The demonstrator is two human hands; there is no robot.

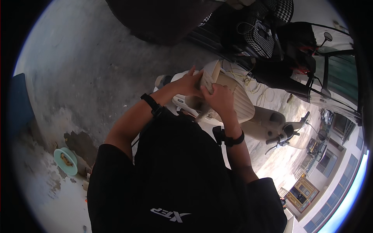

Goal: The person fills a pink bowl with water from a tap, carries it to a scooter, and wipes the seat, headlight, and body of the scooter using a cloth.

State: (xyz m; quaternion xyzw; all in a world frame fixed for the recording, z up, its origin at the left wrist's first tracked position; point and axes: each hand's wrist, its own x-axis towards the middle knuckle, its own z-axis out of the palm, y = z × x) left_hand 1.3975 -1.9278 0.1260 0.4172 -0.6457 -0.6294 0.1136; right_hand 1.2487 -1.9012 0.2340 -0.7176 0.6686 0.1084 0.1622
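Note:
A beige electric scooter stands before me, with a ribbed seat [243, 100] and a raised backrest [216, 71] at its rear. Beside the backrest, both my hands grip a pale, worn flat piece [207, 81]; its material is hard to make out. My left hand [191, 83] has it by the left edge, with one finger lifted away. From the other side, my right hand [220, 97] pinches it between thumb and fingers. Below the hands hangs a brownish, fuzzy rag-like thing [204, 114], partly blurred. Its link to either hand is unclear.
The scooter's handlebar [281, 139] points to the right. A dark vehicle with a houndstooth seat [260, 39] stands close at the upper right. Loose yellowish cable [253, 83] lies between them. A green basin [65, 161] sits on the concrete floor [87, 64] at left.

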